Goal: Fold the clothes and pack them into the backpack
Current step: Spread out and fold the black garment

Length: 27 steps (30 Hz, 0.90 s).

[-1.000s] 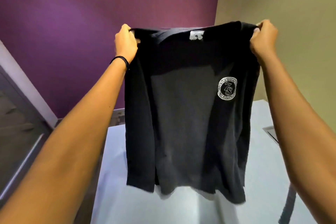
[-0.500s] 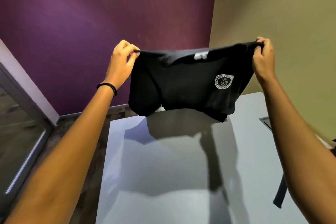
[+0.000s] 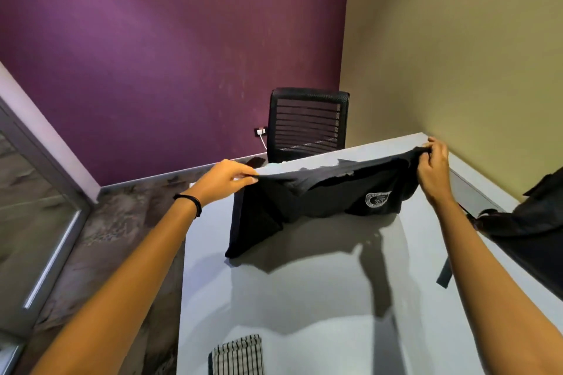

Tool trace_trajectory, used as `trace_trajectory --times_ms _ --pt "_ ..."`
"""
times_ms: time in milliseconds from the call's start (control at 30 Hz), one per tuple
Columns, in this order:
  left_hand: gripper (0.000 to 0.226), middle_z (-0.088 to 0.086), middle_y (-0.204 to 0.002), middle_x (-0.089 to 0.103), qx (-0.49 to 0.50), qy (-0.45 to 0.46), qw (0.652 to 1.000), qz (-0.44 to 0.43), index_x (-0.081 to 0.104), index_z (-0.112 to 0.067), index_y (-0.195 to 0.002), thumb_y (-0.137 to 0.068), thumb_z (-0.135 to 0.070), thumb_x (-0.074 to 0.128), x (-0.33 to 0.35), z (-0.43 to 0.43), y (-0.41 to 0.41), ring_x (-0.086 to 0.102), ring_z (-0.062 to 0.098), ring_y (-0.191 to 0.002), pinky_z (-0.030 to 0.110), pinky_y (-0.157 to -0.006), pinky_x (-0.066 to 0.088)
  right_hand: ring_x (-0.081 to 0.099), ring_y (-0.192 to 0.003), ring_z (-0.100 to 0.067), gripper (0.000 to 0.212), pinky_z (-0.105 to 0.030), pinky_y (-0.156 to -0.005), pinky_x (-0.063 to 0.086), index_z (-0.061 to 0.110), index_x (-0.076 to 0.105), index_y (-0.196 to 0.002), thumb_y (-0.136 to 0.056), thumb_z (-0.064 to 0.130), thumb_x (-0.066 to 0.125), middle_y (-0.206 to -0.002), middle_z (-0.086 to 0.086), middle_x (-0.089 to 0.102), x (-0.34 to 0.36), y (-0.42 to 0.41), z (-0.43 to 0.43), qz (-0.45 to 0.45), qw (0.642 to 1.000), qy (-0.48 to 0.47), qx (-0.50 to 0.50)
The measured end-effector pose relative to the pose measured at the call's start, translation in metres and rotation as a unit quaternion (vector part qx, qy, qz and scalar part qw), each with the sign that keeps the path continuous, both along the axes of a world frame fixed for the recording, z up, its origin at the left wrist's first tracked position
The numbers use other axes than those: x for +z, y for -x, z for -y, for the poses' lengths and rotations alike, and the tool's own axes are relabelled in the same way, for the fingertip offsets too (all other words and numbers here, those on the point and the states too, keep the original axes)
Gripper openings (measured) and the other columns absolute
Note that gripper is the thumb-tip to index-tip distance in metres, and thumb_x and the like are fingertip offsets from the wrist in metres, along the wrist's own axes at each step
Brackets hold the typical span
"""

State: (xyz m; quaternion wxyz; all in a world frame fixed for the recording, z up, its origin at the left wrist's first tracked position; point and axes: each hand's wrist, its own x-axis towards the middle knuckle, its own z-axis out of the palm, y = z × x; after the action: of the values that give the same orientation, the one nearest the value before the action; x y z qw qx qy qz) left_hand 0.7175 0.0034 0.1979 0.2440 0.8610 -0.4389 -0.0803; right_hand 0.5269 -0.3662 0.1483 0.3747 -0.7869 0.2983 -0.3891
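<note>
Shirt (image 3: 320,201) pinched by left hand (image 3: 227,176) and right hand (image 3: 434,173), seemingly touching table (image 3: 304,298).

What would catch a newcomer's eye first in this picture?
The black shirt, held stretched over the grey table by its top corners, left hand and right hand pinching one each. Next, the dark backpack at the table's right edge and the black mesh chair against the purple wall behind.

The T-shirt (image 3: 320,201) is soft, matt black cloth with a paler printed badge (image 3: 377,199). The table (image 3: 304,298) is smooth, pale grey, faintly sheened. The chair (image 3: 307,122) has a black mesh back. The striped cloth (image 3: 237,356) looks woven. The backpack (image 3: 530,231) is dark matt fabric. The purple wall (image 3: 152,55) is matt and finely grained.
</note>
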Motion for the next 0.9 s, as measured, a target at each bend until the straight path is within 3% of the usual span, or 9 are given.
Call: trace_trajectory --times_ms 133,333,433,500,533,667,767,833,900 --pt "0.026 0.006 -0.115 0.066 -0.070 -0.104 0.992 -0.025 0.067 -0.009 -0.112 -0.092 -0.022 0.057 -0.021 0.003 0.034 0.060 0.017 -0.101 0.026 -0.093 0.047 0.036 -0.127 -0.026 0.028 -0.015 -0.095 0.021 -0.008 0.049 -0.112 -0.092 0.001 0.031 -0.137 -0.020 0.033 -0.032 0.041 -0.014 -0.026 0.999 -0.028 -0.025" --pt "0.026 0.005 -0.110 0.067 -0.157 -0.189 0.967 -0.073 0.068 -0.008 -0.110 -0.093 -0.025 0.057 -0.058 0.011 0.082 0.061 0.016 -0.096 0.024 -0.087 0.047 0.039 -0.124 -0.034 0.029 -0.035 -0.101 0.031 -0.003 0.049 -0.110 -0.092 0.001 0.027 -0.136 -0.020 0.036 -0.079 0.101 -0.030 -0.078 0.991 -0.076 -0.074" --pt "0.027 0.004 -0.110 0.068 -0.190 -0.222 0.954 -0.072 0.068 -0.009 -0.109 -0.093 -0.027 0.057 -0.079 0.012 0.097 0.062 0.017 -0.095 0.019 -0.083 0.045 0.041 -0.119 -0.031 0.028 -0.028 -0.086 0.035 -0.004 0.047 -0.110 -0.094 -0.004 0.025 -0.137 -0.018 0.033 -0.092 0.126 -0.044 -0.090 0.987 -0.104 -0.077" --pt "0.028 0.005 -0.110 0.067 -0.214 -0.249 0.942 -0.075 0.067 -0.009 -0.110 -0.093 -0.028 0.057 -0.093 0.012 0.108 0.062 0.018 -0.095 0.021 -0.082 0.046 0.045 -0.102 -0.031 0.026 -0.029 -0.063 0.036 -0.004 0.047 -0.107 -0.095 -0.004 0.024 -0.134 -0.018 0.034 -0.098 0.142 -0.056 -0.101 0.984 -0.117 -0.085" --pt "0.029 0.005 -0.111 0.067 -0.225 -0.263 0.935 -0.076 0.067 -0.009 -0.111 -0.093 -0.028 0.056 -0.099 0.012 0.113 0.061 0.019 -0.096 0.023 -0.083 0.046 0.045 -0.096 -0.030 0.025 -0.028 -0.062 0.037 -0.005 0.048 -0.107 -0.095 -0.004 0.025 -0.131 -0.020 0.035 -0.103 0.148 -0.060 -0.107 0.983 -0.116 -0.089" --pt "0.030 0.008 -0.109 0.067 -0.261 -0.301 0.913 -0.083 0.066 -0.007 -0.112 -0.094 -0.027 0.054 -0.124 0.011 0.134 0.061 0.024 -0.097 0.031 -0.084 0.047 0.045 -0.110 -0.040 0.025 -0.033 -0.092 0.035 -0.005 0.051 -0.104 -0.095 -0.006 0.028 -0.126 -0.027 0.039 -0.134 0.169 -0.067 -0.138 0.979 -0.107 -0.104" --pt "0.030 0.007 -0.110 0.067 -0.280 -0.316 0.903 -0.082 0.066 -0.007 -0.112 -0.094 -0.027 0.053 -0.143 0.008 0.147 0.061 0.023 -0.097 0.028 -0.081 0.044 0.046 -0.115 -0.039 0.024 -0.039 -0.098 0.036 0.003 0.052 -0.094 -0.094 -0.006 0.030 -0.123 -0.024 0.045 -0.152 0.182 -0.071 -0.157 0.977 -0.102 -0.105" --pt "0.029 0.006 -0.109 0.068 -0.292 -0.329 0.895 -0.077 0.067 -0.009 -0.111 -0.094 -0.028 0.053 -0.156 0.008 0.154 0.062 0.022 -0.094 0.027 -0.079 0.044 0.046 -0.119 -0.039 0.024 -0.041 -0.101 0.036 -0.001 0.057 -0.100 -0.095 -0.004 0.033 -0.126 -0.024 0.049 -0.161 0.190 -0.075 -0.177 0.972 -0.106 -0.116" --pt "0.028 0.005 -0.105 0.070 -0.302 -0.338 0.889 -0.066 0.069 -0.011 -0.108 -0.094 -0.029 0.053 -0.169 0.009 0.161 0.063 0.022 -0.091 0.030 -0.078 0.047 0.053 -0.109 -0.040 0.025 -0.041 -0.094 0.041 -0.006 0.059 -0.102 -0.095 -0.002 0.036 -0.117 -0.025 0.057 -0.168 0.198 -0.079 -0.185 0.967 -0.117 -0.128"
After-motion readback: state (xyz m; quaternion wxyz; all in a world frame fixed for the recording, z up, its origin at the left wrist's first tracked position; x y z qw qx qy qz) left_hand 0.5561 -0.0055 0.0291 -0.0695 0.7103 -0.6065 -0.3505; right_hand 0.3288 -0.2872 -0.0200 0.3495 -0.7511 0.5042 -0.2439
